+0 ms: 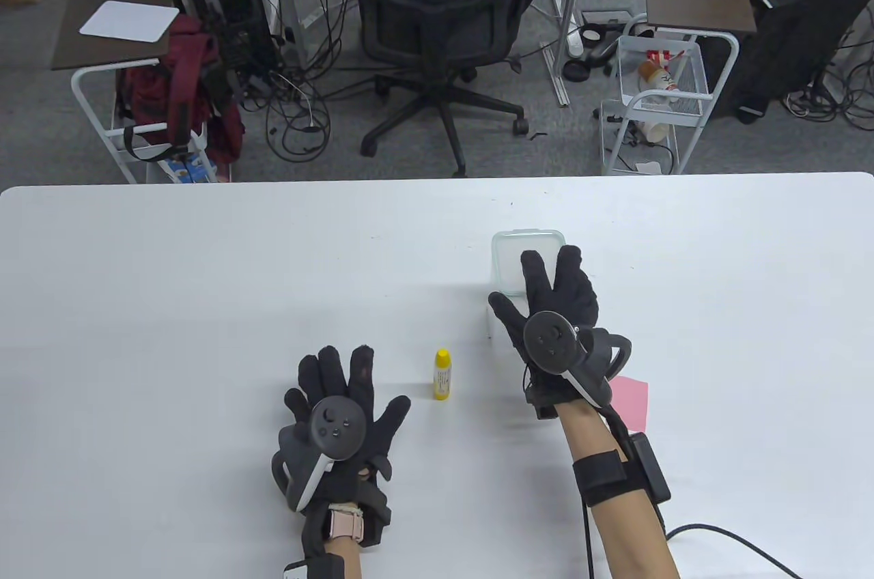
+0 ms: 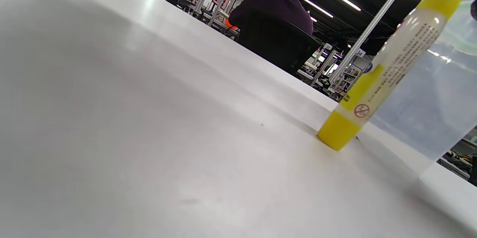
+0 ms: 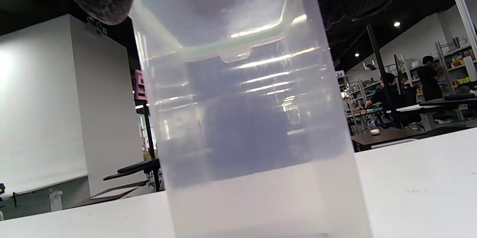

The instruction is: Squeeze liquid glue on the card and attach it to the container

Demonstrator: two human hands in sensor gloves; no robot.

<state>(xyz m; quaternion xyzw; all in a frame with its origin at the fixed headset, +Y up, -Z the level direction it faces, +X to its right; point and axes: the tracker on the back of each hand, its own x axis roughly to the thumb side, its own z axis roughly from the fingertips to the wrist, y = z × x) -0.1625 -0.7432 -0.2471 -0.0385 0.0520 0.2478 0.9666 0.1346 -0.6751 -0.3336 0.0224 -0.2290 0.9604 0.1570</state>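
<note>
Table cam overhead; wrist cams low, close; all share container [image 1: 526, 251].

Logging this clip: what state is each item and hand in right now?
Yellow-capped glue bottle: upright, capped, untouched.
Clear plastic container with green-rimmed lid: upright, lid on.
Pink paper card: flat on the table, partly hidden.
Left hand: fingers spread, holding nothing.
Right hand: resting on the container.

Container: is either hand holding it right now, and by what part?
The right hand rests over the container's lid, fingers spread; whether it grips cannot be told. The left hand holds nothing.
</note>
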